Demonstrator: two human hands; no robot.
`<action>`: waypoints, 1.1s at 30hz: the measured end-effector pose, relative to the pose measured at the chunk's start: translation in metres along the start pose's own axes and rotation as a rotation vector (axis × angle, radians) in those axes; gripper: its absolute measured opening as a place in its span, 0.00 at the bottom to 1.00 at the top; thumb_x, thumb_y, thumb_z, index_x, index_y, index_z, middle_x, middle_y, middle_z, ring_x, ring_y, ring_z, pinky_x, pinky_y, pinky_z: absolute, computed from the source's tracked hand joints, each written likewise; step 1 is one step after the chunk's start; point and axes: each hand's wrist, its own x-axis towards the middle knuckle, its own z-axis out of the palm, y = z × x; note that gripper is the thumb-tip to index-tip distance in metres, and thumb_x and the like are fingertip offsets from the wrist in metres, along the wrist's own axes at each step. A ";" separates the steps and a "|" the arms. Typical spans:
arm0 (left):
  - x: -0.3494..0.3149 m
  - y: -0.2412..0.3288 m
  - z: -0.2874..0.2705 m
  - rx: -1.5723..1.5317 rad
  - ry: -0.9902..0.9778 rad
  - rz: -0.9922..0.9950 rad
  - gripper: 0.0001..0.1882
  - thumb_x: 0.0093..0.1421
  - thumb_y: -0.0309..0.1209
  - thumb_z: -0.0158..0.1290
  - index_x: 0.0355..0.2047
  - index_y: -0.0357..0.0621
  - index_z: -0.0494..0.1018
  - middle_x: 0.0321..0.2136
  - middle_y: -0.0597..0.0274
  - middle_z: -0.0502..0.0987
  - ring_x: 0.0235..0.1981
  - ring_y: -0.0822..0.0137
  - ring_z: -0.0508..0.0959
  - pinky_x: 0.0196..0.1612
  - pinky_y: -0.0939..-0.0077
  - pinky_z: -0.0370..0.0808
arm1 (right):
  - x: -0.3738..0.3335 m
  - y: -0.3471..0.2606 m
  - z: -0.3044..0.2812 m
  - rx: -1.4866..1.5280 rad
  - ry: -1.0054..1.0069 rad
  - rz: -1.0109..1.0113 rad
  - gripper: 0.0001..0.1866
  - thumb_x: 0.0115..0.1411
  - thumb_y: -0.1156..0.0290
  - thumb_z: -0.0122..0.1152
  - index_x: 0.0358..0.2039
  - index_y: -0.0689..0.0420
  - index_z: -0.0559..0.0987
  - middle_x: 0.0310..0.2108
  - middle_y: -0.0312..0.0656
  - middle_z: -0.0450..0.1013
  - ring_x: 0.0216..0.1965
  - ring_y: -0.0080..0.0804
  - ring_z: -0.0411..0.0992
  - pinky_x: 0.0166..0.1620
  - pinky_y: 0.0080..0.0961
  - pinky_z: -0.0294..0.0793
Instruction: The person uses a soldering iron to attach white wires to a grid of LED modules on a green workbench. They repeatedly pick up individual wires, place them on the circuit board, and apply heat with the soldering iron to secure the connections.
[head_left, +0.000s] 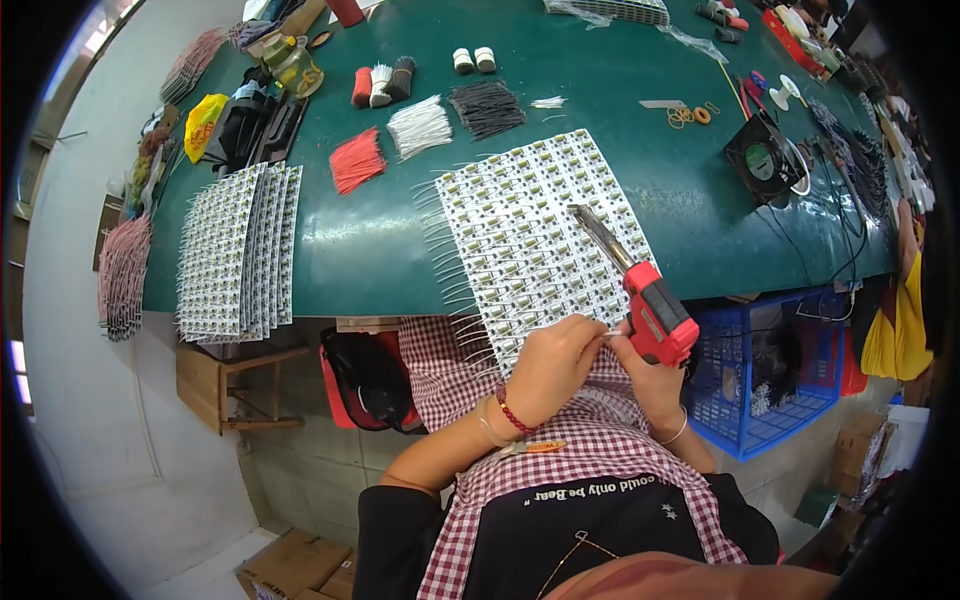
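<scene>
A large white circuit board panel (540,215), dotted with small parts in rows, lies slanted at the table's front edge, with white wires (455,283) sticking out along its left side. My left hand (553,365) is closed over the near end of the panel, pinching a thin white wire (607,334). Opposite it, my right hand (652,385) is closed too, its thumb and forefinger at the same wire. A red and black soldering gun (660,315) sits in my right hand, its metal tip over the panel; how the other fingers hold its grip is hidden.
Red (357,160), white (420,127) and black wire piles (487,108) lie beyond the panel. Stacked panels (235,255) stand at the left table edge. A black fan (765,160) with cables is at right, above a blue crate (765,375) below the table.
</scene>
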 end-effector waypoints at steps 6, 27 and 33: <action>0.000 0.002 0.000 0.080 -0.021 0.008 0.05 0.57 0.22 0.57 0.35 0.39 0.77 0.28 0.53 0.78 0.25 0.53 0.80 0.27 0.65 0.76 | -0.001 -0.002 -0.001 -0.056 -0.055 -0.007 0.10 0.57 0.81 0.65 0.40 0.61 0.77 0.35 0.34 0.75 0.35 0.20 0.73 0.40 0.21 0.75; -0.002 -0.002 0.006 0.027 -0.035 0.001 0.04 0.58 0.23 0.58 0.34 0.38 0.77 0.26 0.52 0.79 0.26 0.53 0.81 0.28 0.66 0.77 | 0.001 0.007 -0.012 -0.029 -0.061 0.003 0.14 0.57 0.82 0.65 0.44 0.62 0.76 0.35 0.34 0.75 0.33 0.18 0.72 0.35 0.16 0.73; -0.005 -0.004 0.009 0.058 -0.044 0.029 0.04 0.57 0.22 0.58 0.34 0.39 0.77 0.26 0.53 0.78 0.26 0.53 0.80 0.29 0.65 0.76 | 0.001 -0.010 -0.008 -0.009 -0.033 0.023 0.06 0.59 0.78 0.66 0.37 0.62 0.80 0.31 0.35 0.78 0.33 0.20 0.76 0.38 0.20 0.76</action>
